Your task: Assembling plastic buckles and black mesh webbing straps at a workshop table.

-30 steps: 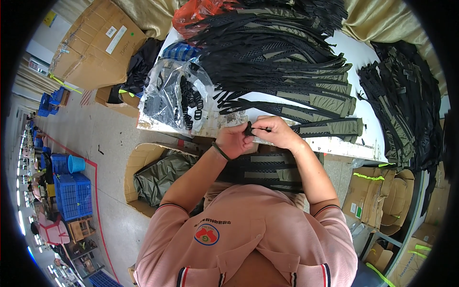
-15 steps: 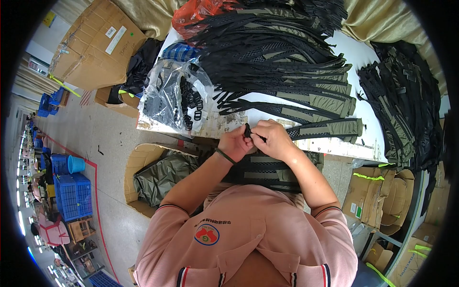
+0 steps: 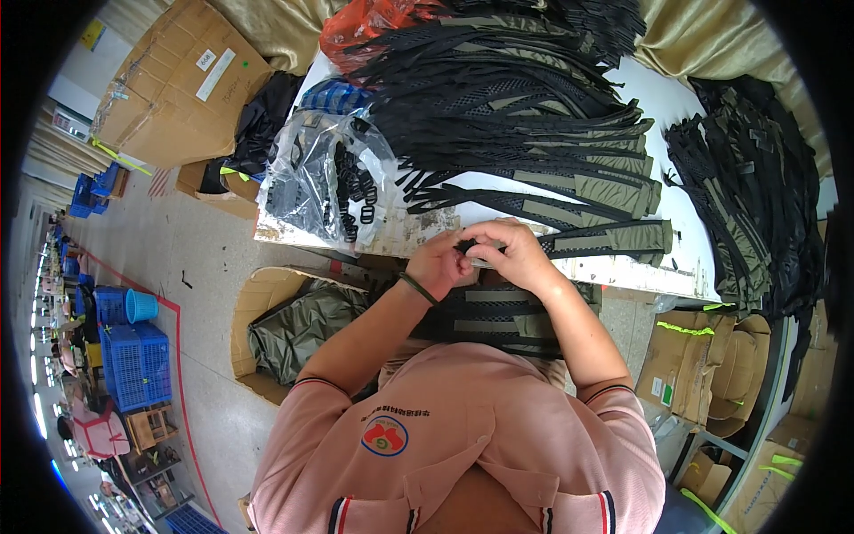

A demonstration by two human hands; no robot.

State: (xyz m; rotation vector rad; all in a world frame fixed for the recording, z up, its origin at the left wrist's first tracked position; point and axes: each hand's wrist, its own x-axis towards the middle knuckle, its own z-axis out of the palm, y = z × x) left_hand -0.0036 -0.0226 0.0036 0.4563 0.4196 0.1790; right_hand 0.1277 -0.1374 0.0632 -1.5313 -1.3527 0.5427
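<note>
Near the front edge of the table my two hands meet. In my left hand [image 3: 434,261] a small black buckle-like piece [image 3: 466,245] is pinched; its exact kind is mostly hidden by fingers. My right hand [image 3: 509,253] curls over the same piece from the other side, thumb and fingers closed on it. Just beyond and right of my hands lies a green-and-black padded strap [image 3: 614,240]. Below them, across my lap, rest more black and green straps [image 3: 485,316]. A clear plastic bag [image 3: 311,191] of black plastic buckles sits left of my hands.
Behind lies a large pile of straps [image 3: 525,116] on the white table [image 3: 680,258], with a red plastic bag [image 3: 369,31]. An open carton [image 3: 253,325] with dark green fabric stands lower left. More straps hang right, above a cardboard box [image 3: 685,356].
The black piece has tipped from upright to lying flatter between my hands. My right hand has shifted slightly left, its fingers now arching over the piece.
</note>
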